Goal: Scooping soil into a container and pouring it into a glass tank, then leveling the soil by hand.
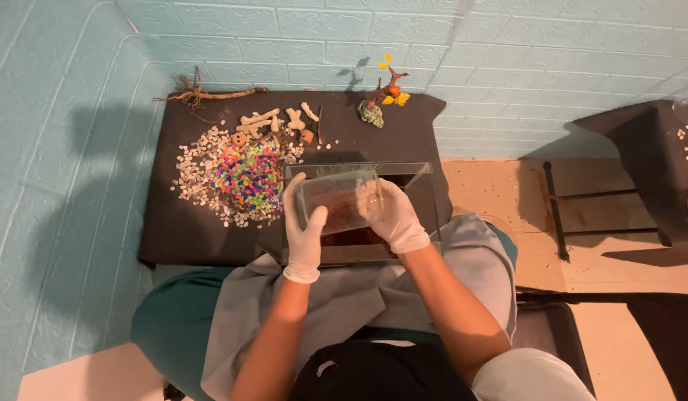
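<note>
Both my hands wear white gloves and hold a small clear plastic container (336, 197) tipped over a rectangular glass tank (418, 169). My left hand (303, 223) grips its left end, my right hand (392, 215) its right end. Brown, soil-like material shows in the container and on the tank's floor (359, 238). The tank stands at the near right of a black-covered table (173, 230), just above my lap.
Left of the tank lie a heap of multicoloured gravel (247, 177) ringed by white pebbles (195, 167), pale bone-shaped pieces (273, 119), a dry root (199, 93) and a small ornament with yellow flowers (385, 96). Another black table (648, 171) stands at the right.
</note>
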